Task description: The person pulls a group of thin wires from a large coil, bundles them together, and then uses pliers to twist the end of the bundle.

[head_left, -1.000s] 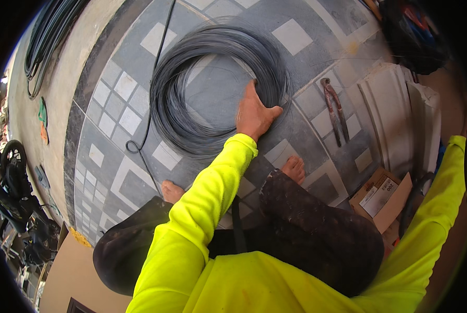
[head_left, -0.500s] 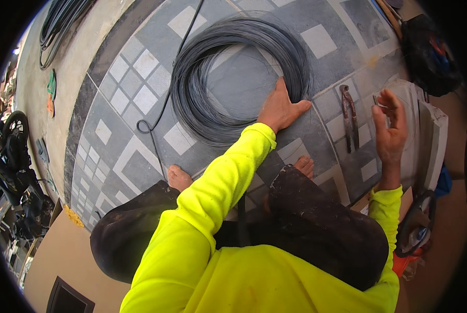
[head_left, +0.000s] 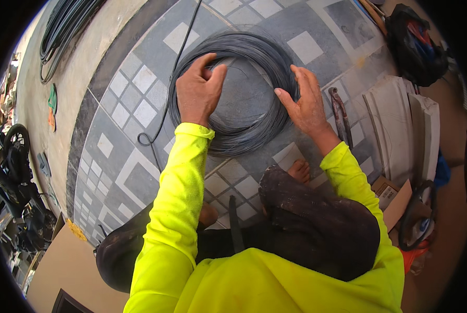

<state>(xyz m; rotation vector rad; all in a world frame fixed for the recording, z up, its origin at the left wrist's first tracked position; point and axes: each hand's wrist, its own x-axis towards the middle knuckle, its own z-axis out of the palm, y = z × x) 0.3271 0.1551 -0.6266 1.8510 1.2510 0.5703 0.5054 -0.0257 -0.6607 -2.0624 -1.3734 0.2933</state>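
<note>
A thick coil of thin dark grey wire lies on the patterned tile floor in front of me. Over its left side is my left hand, thumb and fingers apart, with no wire visibly gripped. My right hand is at the coil's right side, its thumb spread from the fingers. Those fingertips overlap the coil's edge; whether they press on the wire I cannot tell. Just right of that hand rests a pair of worn reddish-brown pincers, their lower end partly hidden by my sleeve.
A dark cable with a small loop runs along the coil's left. White slabs, a cardboard box and a black bag are at the right. More black cable lies at upper left; a motorbike stands far left.
My left hand has left the coil's lower right and moved to its left side. My right hand has come in from beyond the pincers to the coil's right side.
</note>
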